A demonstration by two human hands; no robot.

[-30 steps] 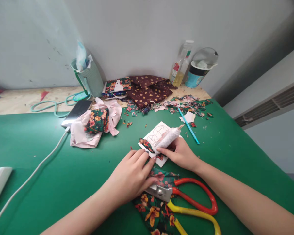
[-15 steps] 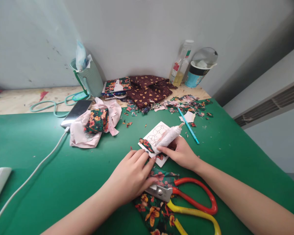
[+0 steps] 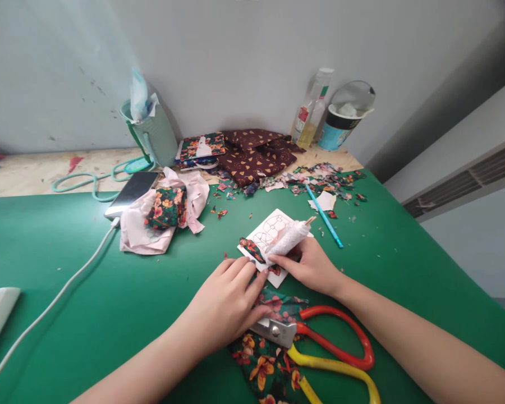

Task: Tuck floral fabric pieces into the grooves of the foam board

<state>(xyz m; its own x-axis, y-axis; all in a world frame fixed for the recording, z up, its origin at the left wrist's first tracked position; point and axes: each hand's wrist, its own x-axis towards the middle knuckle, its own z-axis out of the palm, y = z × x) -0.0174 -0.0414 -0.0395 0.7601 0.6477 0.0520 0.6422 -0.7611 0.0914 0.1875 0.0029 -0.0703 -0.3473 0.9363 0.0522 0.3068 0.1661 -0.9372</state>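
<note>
My right hand (image 3: 309,264) is closed round a white wrapped tube (image 3: 289,238) with a thin brownish tip sticking out at the top. The tube leans over a white card (image 3: 273,221) printed with a line pattern, its lower end close to floral fabric pieces (image 3: 251,248) on the card. At the card's lower left edge, my left hand (image 3: 231,303) lies with fingers stretched out and fingertips at the card. Beneath its thumb are the blades of scissors (image 3: 278,331) with red and yellow handles. These lie on green floral fabric (image 3: 261,365).
A phone (image 3: 132,191) with a white cable and pink cloth (image 3: 147,238) lie at left. Behind are a green cup (image 3: 157,132), brown fabric (image 3: 256,157), scattered scraps (image 3: 328,179), a bottle (image 3: 311,112) and a paper tub (image 3: 336,129). A blue pencil-like stick (image 3: 325,217) lies right of the card.
The upper end of the white tube has dipped slightly, with my right hand shifting very little. My left hand, the card and the scissors look unmoved.
</note>
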